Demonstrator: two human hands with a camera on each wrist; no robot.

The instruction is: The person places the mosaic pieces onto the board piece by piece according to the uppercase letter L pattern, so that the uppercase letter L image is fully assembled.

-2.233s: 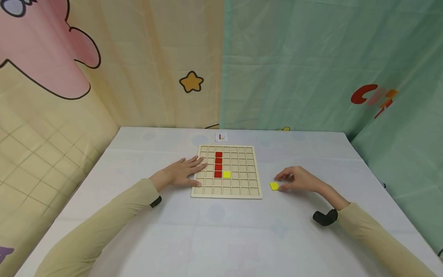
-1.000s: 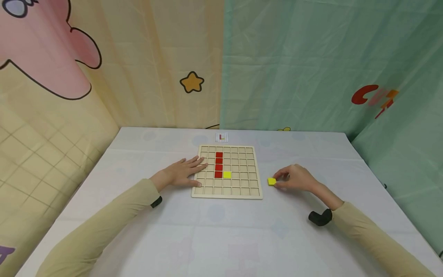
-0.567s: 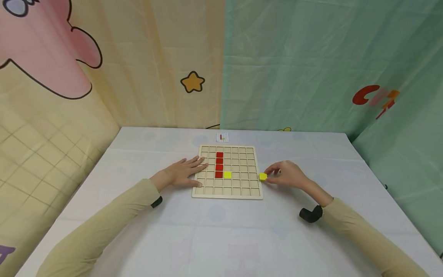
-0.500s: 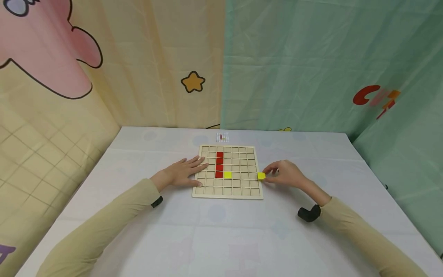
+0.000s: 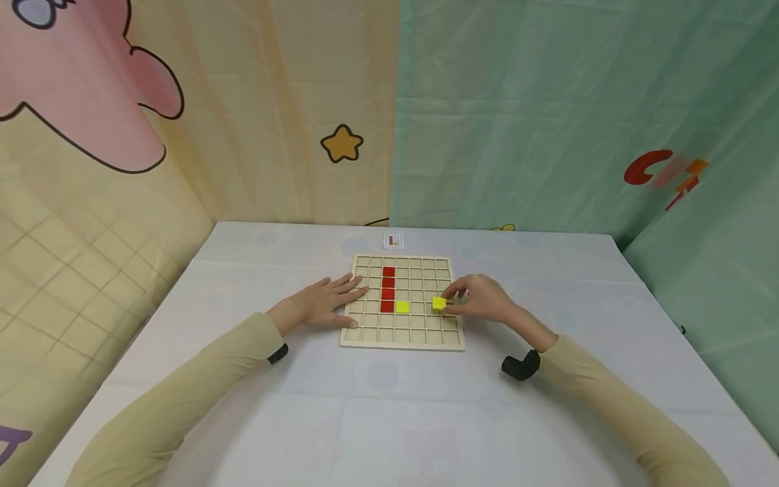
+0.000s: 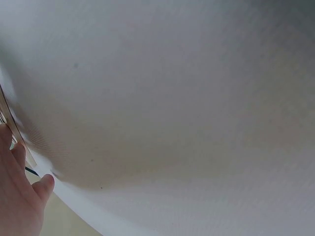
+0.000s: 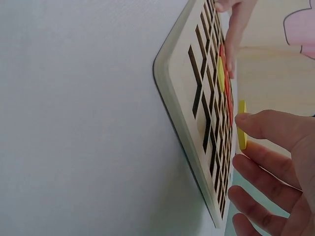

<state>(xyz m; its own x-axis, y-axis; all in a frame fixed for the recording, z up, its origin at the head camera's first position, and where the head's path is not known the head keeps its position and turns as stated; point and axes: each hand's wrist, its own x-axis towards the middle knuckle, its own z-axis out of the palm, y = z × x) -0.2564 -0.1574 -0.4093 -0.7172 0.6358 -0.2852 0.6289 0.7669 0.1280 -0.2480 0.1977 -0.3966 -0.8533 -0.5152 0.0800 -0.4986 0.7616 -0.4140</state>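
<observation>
My right hand pinches a yellow square tile between thumb and fingers, over the right part of a wooden grid board. In the right wrist view the tile stands out above the board's cells, with the thumb on one face. Several red tiles form a column in the grid, and another yellow tile fills the cell to the right of its lowest one. My left hand lies spread on the board's left edge; in the left wrist view, part of this hand shows at the lower left.
A small printed card with a grid pattern lies behind the board on the white-covered table. Printed curtains stand around the table's back and sides. A black wrist device sits under the right wrist.
My right hand has picked up the yellow tile from the table right of the board and carried it left, over the grid. The left hand stays in place on the board.
</observation>
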